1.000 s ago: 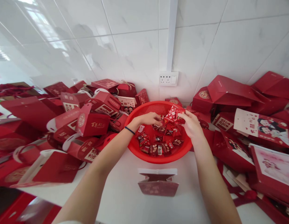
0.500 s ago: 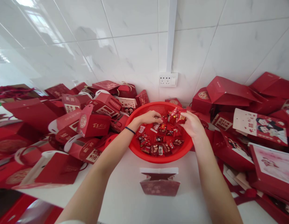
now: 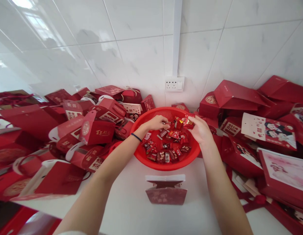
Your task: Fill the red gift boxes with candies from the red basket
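the right hand [image 3: 199, 128] pinches a sweet [image 3: 189, 121] over the basket [image 3: 166, 167], maybe to catch drops; left hand [image 3: 156, 123] curls, grip unclear.

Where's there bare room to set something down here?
Bare white table lies between the left forearm and right forearm, beside and nearer than the open box. Red boxes crowd both sides of the basket; wrapped sweets clutter its floor.

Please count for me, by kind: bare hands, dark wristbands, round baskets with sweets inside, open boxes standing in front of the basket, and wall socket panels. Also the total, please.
Left hand and right hand: 2
Dark wristband: 1
Red basket: 1
Open box: 1
Socket panel: 1
Total: 6
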The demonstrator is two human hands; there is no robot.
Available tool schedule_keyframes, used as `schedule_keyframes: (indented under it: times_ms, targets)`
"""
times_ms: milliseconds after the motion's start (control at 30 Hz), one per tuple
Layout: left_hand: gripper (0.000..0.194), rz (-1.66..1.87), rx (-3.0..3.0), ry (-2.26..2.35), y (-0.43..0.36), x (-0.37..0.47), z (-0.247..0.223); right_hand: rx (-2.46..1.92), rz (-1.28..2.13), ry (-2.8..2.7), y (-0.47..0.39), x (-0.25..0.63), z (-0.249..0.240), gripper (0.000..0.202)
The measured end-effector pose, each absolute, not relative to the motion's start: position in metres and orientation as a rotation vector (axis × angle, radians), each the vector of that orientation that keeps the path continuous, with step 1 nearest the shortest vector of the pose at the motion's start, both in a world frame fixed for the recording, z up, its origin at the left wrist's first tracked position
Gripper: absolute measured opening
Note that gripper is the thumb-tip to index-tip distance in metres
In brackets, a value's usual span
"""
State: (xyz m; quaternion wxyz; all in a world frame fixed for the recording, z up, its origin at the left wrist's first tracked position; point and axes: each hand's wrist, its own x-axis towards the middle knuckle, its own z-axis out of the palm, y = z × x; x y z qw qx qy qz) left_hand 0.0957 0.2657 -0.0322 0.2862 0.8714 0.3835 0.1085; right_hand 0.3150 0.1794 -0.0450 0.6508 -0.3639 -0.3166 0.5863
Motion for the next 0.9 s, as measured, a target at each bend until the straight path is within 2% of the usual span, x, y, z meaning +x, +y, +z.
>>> schedule_keyframes:
  times_ms: [400, 667, 833, 900]
  targets:
    - [0.033, 0.208, 2.474, 1.169, 0.262, 0.109, -0.035, -0.825, 1.336, -0.673, 0.180, 0.316, -0.046, 0.019]
    - [0.041, 0.479, 2.393, 1.390, 0.285, 0.105, -0.029, -0.818, 1.302, -0.657, 0.182, 0.317, -0.048, 0.016]
    - [0.047, 0.324, 2.399, 1.225, 0.292, 0.114, -0.042, -0.805, 1.292, -0.657, 0.181, 0.315, -0.048, 0.016]
    - [0.039, 0.226, 2.378, 1.199, 0.295, 0.113, -0.046, -0.801, 1.290, -0.661, 0.180, 0.314, -0.048, 0.017]
